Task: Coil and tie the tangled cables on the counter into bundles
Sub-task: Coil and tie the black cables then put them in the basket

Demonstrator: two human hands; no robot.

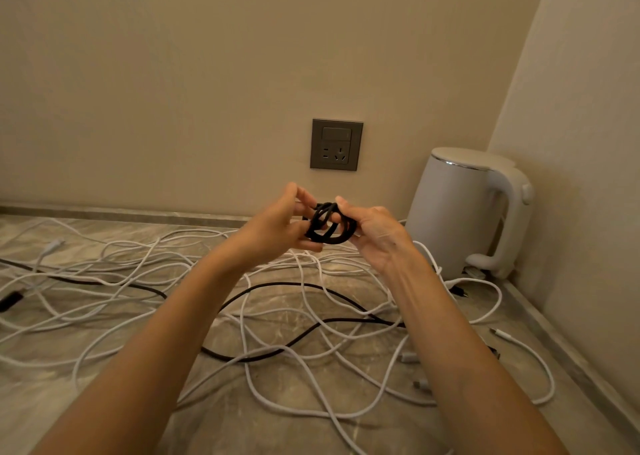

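The person's left hand (pixel 277 228) and right hand (pixel 379 235) meet at the middle of the frame, raised above the worktop (pixel 221 430) and just below the wall socket (pixel 336 145). Between them they hold one small black cable coil (pixel 329 228), wound into several overlapping loops. The left hand's fingers are curled and its thumb and fingertips pinch the coil's left side. The right hand's thumb presses on the top of the loops while its curled fingers grip the right side from behind. Both forearms are bare and reach in from the bottom of the frame. Below them the marble worktop carries a loose tangle of white cables (pixel 300 274) that spreads from the left edge to the lower right. The strands cross so often that their number cannot be told, though at least four white plug ends can be picked out, one at the left and three at the lower right. A black cable (pixel 294 284) winds through the white ones; whether it is one cable or more cannot be told. One white electric kettle (pixel 457 212) stands in the right corner against the wall, its lid shut so that its contents are hidden. The one grey socket plate has a switch above its outlets.
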